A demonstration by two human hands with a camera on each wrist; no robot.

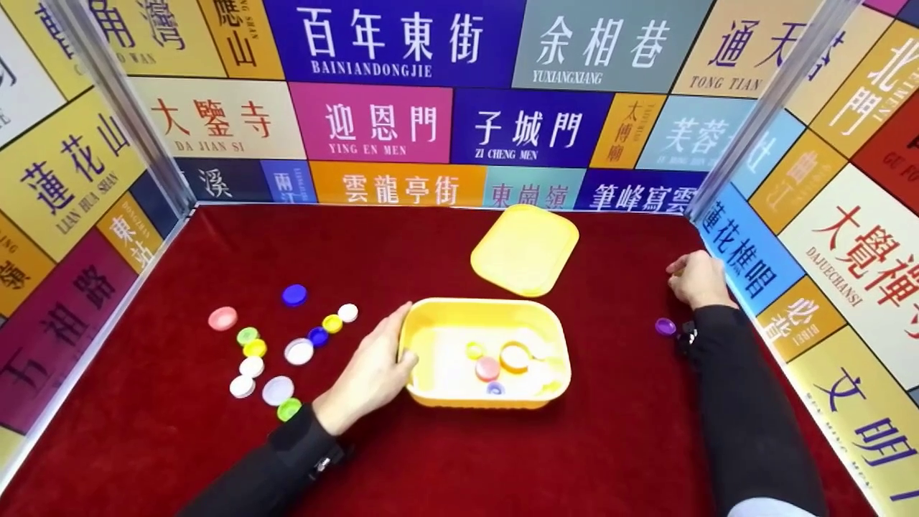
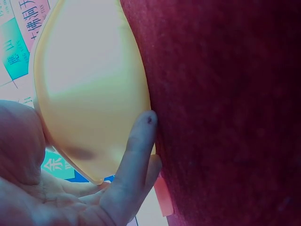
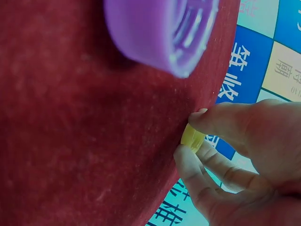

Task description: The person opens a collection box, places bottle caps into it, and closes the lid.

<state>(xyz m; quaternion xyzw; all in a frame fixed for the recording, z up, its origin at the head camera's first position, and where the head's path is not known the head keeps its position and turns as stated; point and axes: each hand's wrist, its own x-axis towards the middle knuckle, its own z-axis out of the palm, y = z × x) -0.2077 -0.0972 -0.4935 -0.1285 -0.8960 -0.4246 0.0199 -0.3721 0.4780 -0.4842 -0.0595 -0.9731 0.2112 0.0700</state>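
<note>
My left hand (image 1: pixel 373 362) grips the left end of a yellow plastic box (image 1: pixel 488 403), thumb at the rim and fingers along the outer wall. In the box lie a pink cap (image 1: pixel 487 368), an orange-rimmed cap (image 1: pixel 505 365), a small yellow cap (image 1: pixel 474 350) and a purple one (image 1: pixel 495 388). At the right side of the table, my right hand (image 1: pixel 700 280) pinches a yellow bottle cap (image 3: pixel 192 138) between thumb and fingers, close over the cloth. A purple cap (image 1: pixel 665 327) sits on the cloth just nearer than that hand.
A yellow lid (image 1: pixel 525 248) lies flat behind the box. Left of the box are several scattered caps, among them a blue one (image 1: pixel 294 295), a pink one (image 1: pixel 222 318) and a green one (image 1: pixel 289 410). Printed panels (image 1: pixel 402 122) wall in the red cloth (image 1: pixel 344 251) at the back and sides.
</note>
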